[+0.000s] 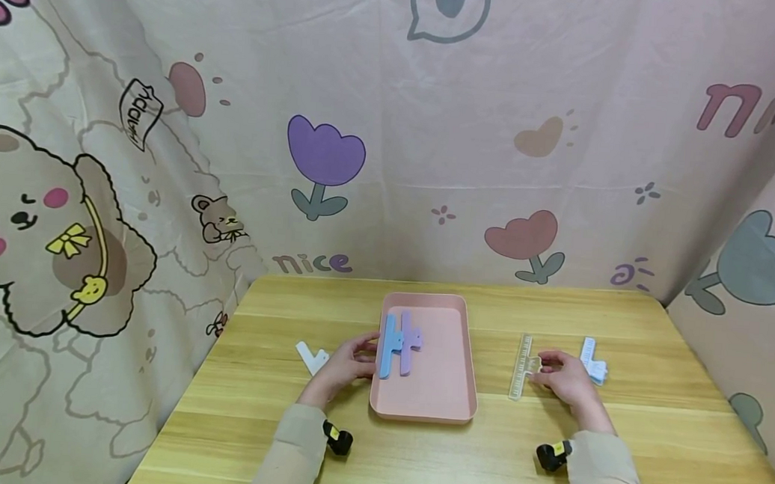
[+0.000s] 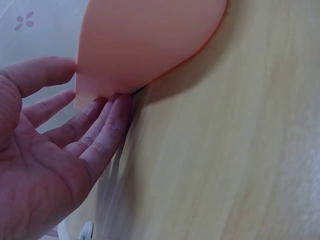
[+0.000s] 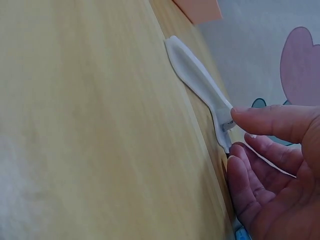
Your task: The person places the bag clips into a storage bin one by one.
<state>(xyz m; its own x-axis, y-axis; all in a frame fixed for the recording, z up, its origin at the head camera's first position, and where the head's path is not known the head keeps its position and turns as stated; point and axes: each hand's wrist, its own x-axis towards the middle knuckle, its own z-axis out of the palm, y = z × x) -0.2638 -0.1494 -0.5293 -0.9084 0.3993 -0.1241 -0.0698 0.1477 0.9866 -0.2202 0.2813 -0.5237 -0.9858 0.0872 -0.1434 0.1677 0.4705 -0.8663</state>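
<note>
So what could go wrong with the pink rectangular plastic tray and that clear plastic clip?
The clear plastic clip might slip, since the right hand pinches it only at its small handle. The left hand touches the side of the pink rectangular plastic tray, so a push might slide it and jostle the long blue clip and long purple clip inside.
</note>
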